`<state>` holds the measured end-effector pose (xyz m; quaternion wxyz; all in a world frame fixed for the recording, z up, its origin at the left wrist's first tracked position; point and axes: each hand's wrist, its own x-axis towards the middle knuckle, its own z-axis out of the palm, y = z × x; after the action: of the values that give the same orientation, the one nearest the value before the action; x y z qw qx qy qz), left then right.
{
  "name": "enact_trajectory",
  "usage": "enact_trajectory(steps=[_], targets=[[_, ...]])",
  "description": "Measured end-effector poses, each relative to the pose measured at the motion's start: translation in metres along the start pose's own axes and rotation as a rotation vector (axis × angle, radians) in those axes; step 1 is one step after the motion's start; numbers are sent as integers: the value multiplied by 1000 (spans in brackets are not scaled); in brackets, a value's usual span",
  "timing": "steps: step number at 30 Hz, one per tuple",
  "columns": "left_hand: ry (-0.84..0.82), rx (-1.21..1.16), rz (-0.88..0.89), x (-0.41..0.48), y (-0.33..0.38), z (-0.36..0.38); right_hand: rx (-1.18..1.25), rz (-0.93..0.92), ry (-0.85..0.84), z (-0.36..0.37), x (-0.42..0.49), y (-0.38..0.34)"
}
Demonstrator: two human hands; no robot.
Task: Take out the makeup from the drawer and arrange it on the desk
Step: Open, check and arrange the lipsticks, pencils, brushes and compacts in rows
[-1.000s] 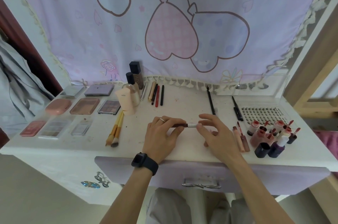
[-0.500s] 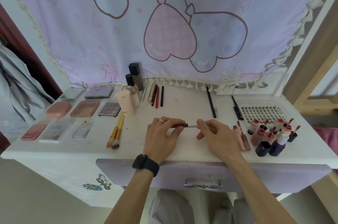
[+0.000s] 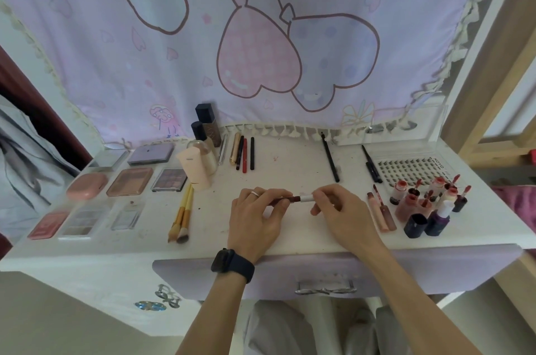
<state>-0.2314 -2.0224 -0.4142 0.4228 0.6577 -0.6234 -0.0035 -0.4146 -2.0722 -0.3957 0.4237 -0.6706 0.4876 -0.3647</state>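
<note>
R hand (image 3: 345, 209) curled, pen (image 3: 298, 198) pinched w/ L hand (image 3: 255, 222)

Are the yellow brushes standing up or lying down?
Lying down: both brushes rest flat on the desk, side by side, bristles toward the front edge.

Lilac curtain (image 3: 121, 44) with pink and purple heart balloons hangs behind white desk (image 3: 87, 256), its fringe at the back edge. Lilac drawer (image 3: 406, 267) front below, silver handle (image 3: 324, 288). Wooden frame (image 3: 493, 79) right, grey cloth (image 3: 23, 169) left. Beige floor (image 3: 58, 328).
</note>
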Motion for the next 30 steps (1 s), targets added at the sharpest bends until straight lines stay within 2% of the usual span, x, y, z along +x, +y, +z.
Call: enact_trajectory(steps=[5,11,19,24,30], targets=[[31,27,7,0,1,0,243,5,44,-5,-1,1],[43,41,8,0,3,-2,38,-45,-14,-1,-2,1],[-74,-111,-114,4,2,-16,49,-123,-9,-13,-16,-14],[-147,-133,-81,8,14,-50,-90,-215,-28,-29,-29,-26],[-120,-149,-65,15,28,-78,-149,-322,-20,-44,-36,-45]])
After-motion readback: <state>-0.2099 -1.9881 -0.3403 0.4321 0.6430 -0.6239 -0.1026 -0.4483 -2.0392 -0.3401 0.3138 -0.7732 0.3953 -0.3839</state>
